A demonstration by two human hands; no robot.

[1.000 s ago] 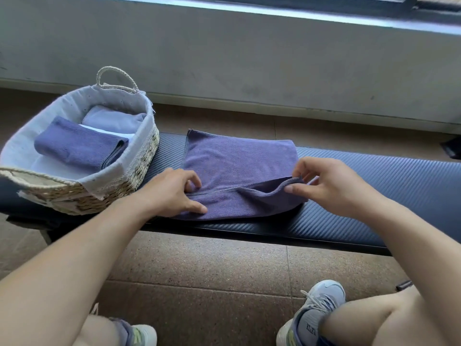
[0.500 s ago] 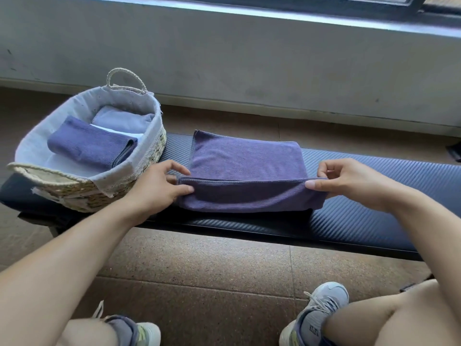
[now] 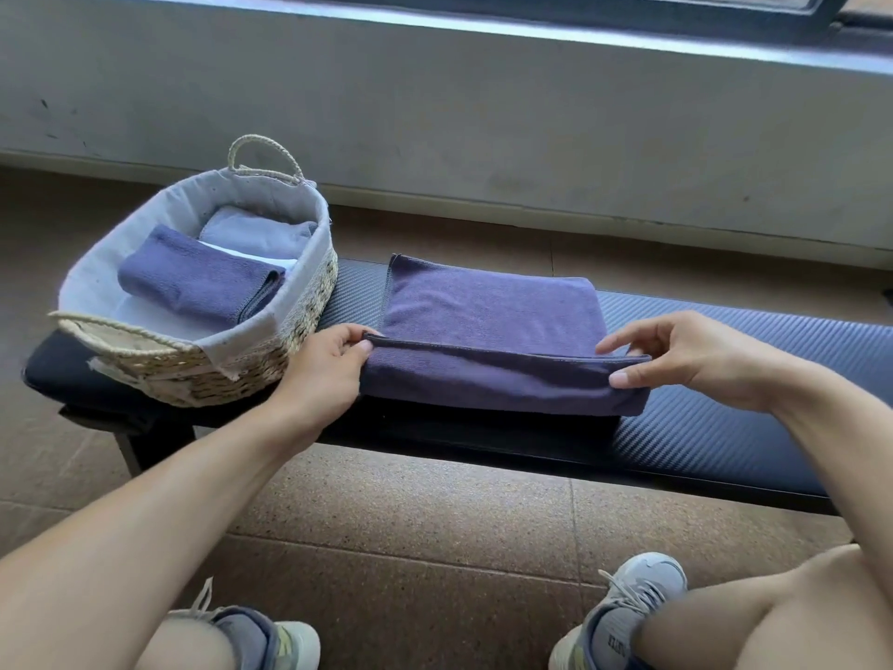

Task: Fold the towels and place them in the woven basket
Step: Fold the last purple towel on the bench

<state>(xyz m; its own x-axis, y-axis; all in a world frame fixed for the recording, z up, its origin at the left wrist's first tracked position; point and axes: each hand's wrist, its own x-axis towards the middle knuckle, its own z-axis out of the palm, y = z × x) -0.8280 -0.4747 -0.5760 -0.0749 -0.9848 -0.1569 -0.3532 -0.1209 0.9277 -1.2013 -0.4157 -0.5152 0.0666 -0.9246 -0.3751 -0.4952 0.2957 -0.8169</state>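
The purple towel [image 3: 488, 311] lies on the dark table [image 3: 725, 427], just right of the woven basket [image 3: 299, 326], with bare table further right. Left hand [image 3: 324, 374] and right hand [image 3: 696, 360] each pinch a near corner of the towel, its near edge lifted between them.

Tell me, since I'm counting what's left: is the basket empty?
No, the basket already holds a folded purple towel and a lighter one.

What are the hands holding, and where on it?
The purple towel: left hand and right hand each pinch a near corner of its raised edge.
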